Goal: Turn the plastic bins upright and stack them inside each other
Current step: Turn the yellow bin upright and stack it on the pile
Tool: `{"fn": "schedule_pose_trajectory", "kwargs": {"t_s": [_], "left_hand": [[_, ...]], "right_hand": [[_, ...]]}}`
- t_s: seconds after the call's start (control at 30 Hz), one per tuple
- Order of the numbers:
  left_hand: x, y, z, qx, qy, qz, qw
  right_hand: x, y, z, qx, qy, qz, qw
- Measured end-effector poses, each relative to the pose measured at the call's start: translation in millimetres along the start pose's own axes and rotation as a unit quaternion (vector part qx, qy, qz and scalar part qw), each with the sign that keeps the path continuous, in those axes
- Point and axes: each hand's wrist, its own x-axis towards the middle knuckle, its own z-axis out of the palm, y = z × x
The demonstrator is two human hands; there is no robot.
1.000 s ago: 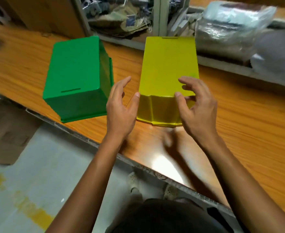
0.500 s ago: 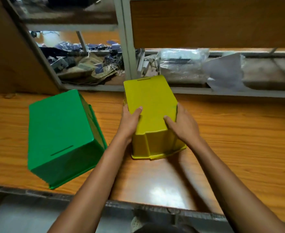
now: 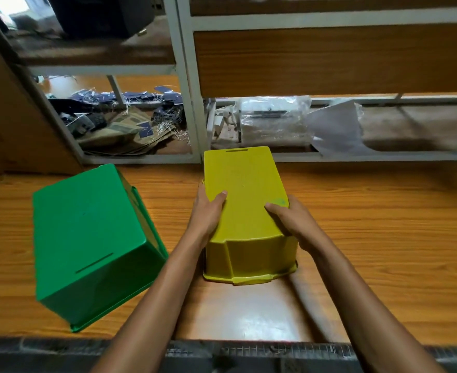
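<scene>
A yellow plastic bin [image 3: 244,189] lies upside down on the wooden table [image 3: 383,238], its flat bottom facing up. My left hand [image 3: 207,211] grips its left side, thumb on top. On the opposite side my right hand [image 3: 293,222] clasps the bin, thumb on the bottom panel. A green plastic bin [image 3: 87,238], also upside down, rests to the left, turned at an angle, apart from both hands.
A grey metal shelf frame [image 3: 192,103] stands along the table's far edge, with paper scraps and tags [image 3: 130,122] behind on the left and plastic-wrapped packages [image 3: 275,122] on the right. The table's near edge [image 3: 222,348] runs below my forearms.
Both hands went from hovering open near the yellow bin to gripping its two sides. The view tilted upward, showing more of the shelf.
</scene>
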Motion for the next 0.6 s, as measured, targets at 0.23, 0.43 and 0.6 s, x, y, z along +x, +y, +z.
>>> {"fn": "schedule_pose_trajectory", "kwargs": {"t_s": [0.23,0.43,0.6], "left_hand": [[-9,-10,13,-0.092,0.006,-0.008,0.996],[-21,-31,33,-0.099,0.007,-0.052,0.994],[-26,5,8,-0.005,0.067,0.05,0.997]], "right_hand": [[-37,-50,-20,-0.164,0.084,-0.061,0.981],[-66,-78,-15,-0.293,0.188,-0.146,0.926],[-64,-78,-19,-0.359,0.192,-0.118,0.906]]}}
